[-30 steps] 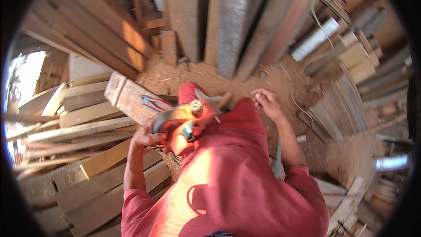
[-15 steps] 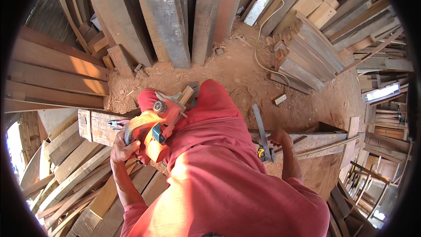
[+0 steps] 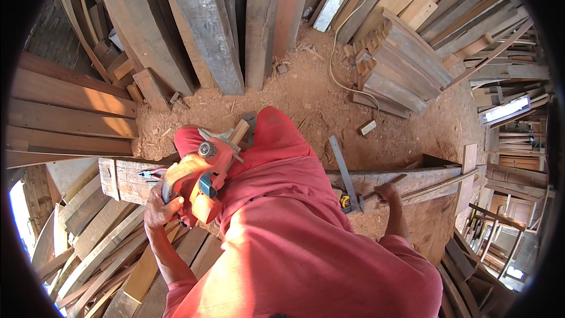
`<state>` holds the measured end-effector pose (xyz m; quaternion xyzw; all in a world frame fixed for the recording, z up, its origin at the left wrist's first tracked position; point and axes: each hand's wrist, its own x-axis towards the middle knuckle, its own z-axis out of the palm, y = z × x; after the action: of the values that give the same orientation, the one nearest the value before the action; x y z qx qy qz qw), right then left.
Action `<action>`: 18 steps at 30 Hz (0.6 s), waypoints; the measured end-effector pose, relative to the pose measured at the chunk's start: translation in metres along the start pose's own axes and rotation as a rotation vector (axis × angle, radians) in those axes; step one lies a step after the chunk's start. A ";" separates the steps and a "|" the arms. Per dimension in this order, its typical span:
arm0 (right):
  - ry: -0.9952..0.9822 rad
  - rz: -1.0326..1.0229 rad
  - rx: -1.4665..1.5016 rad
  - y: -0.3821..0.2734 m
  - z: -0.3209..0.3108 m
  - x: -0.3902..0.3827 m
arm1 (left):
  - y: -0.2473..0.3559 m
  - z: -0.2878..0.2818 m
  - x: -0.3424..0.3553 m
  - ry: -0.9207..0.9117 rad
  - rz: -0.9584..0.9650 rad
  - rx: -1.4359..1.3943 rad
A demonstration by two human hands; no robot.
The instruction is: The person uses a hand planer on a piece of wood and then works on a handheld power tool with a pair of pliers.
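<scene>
My left hand point(image 3: 156, 207) is closed around the handle of an orange electric planer point(image 3: 199, 185), which rests against my left thigh. Just beyond the planer, a short pale wood strip point(image 3: 239, 132) sticks out between my legs. My right hand point(image 3: 389, 193) is low over the wooden beam point(image 3: 432, 178), its fingers loosely bent and apart. A thin brown stick point(image 3: 399, 178) lies beside its knuckles; whether they touch is unclear. Left of that hand are a metal square point(image 3: 343, 168) and a yellow-and-black tape measure point(image 3: 345, 201). Pliers point(image 3: 152, 174) lie on the beam's left end point(image 3: 126, 181).
Thick planks point(image 3: 206, 29) stand ahead, with stacked boards point(image 3: 70, 103) at the left. A white cable point(image 3: 333, 65) runs over the shaving-covered floor to a socket block point(image 3: 368, 128). Stacked timber point(image 3: 400, 65) fills the far right, and loose boards point(image 3: 103, 229) lie at lower left.
My right hand has moved right along the beam, away from the metal square and toward the thin stick. My left hand keeps its grip on the planer. The whole view has shifted slightly.
</scene>
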<state>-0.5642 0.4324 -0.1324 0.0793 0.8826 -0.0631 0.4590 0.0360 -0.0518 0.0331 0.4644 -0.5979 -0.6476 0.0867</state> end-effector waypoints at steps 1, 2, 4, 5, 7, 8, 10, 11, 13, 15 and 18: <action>-0.129 -0.124 -0.082 -0.001 -0.003 -0.004 | 0.002 0.001 0.005 -0.010 0.007 -0.020; -0.263 -0.254 -0.168 -0.005 -0.002 -0.004 | 0.002 0.001 0.009 -0.013 0.012 -0.038; -0.344 -0.369 -0.184 -0.031 0.004 -0.011 | 0.001 0.003 0.012 -0.014 0.014 -0.045; -0.298 -0.355 -0.117 -0.063 0.016 -0.032 | -0.001 0.002 0.011 -0.008 0.008 -0.033; -0.243 -0.374 -0.102 -0.098 0.026 -0.043 | 0.005 0.001 0.007 0.002 0.024 -0.019; -0.239 -0.427 -0.168 -0.121 0.029 -0.039 | 0.002 -0.001 0.004 -0.021 0.088 -0.053; -0.061 -0.665 -0.345 -0.168 0.038 -0.036 | -0.010 0.002 0.008 -0.007 0.388 0.222; 0.110 -0.861 -0.434 -0.189 0.042 -0.035 | -0.018 0.003 0.010 -0.013 0.433 0.318; 0.249 -1.046 -0.485 -0.257 0.069 -0.057 | 0.009 0.007 0.002 -0.163 -0.030 0.348; 0.187 -1.151 -0.458 -0.345 0.095 -0.107 | 0.023 0.024 -0.007 -0.150 0.117 0.345; 0.047 -1.447 -0.422 -0.452 0.152 -0.191 | -0.006 0.051 -0.021 0.015 0.594 0.419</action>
<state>-0.4237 -0.0545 -0.0452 -0.6088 0.7172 -0.1767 0.2895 0.0143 -0.0013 0.0310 0.2831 -0.8257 -0.4542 0.1784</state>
